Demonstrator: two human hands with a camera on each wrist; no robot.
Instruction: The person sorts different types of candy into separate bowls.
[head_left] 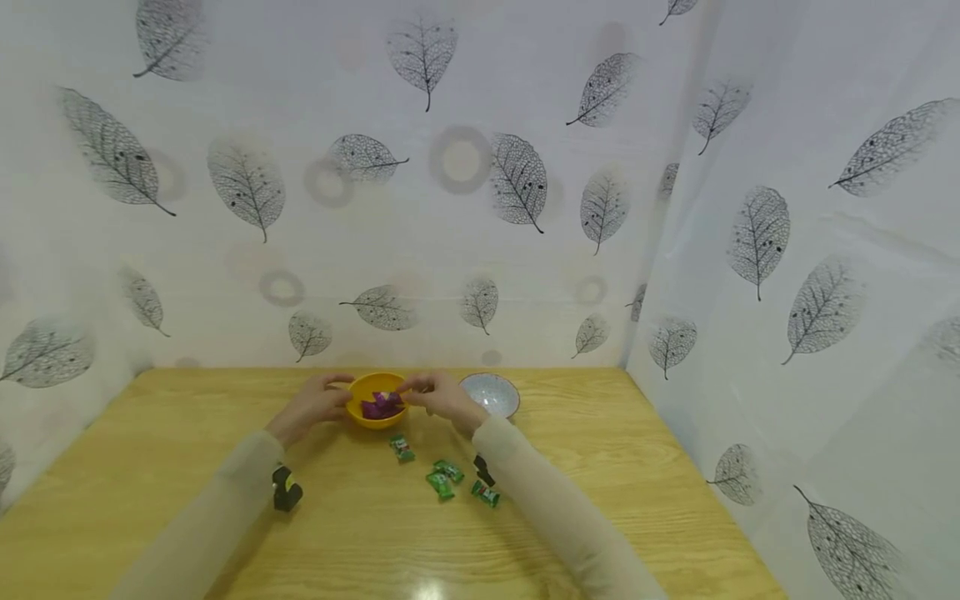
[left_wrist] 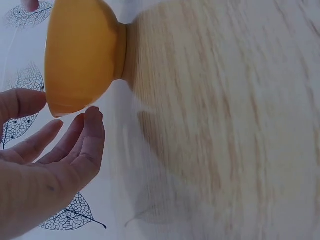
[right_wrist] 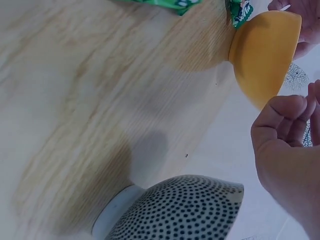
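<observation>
A yellow-orange bowl [head_left: 375, 423] stands on the wooden table near the wall, with shiny purple wrapped candies [head_left: 382, 406] in it. My left hand [head_left: 315, 406] is at the bowl's left side: its thumb lies on the rim, and the other fingers curl close under the outer wall, holding that edge. At the opposite side my right hand [head_left: 442, 396] has bent fingers right at the rim, above the opening and close to the candies. I cannot tell whether those fingers pinch anything.
A pale bowl with dark dots [right_wrist: 185, 210] stands just right of the right hand. Several green wrapped candies [head_left: 447, 471] lie on the table [head_left: 360, 542] in front of the bowls. A white sheet with a leaf print [head_left: 450, 250] hangs behind and to the right.
</observation>
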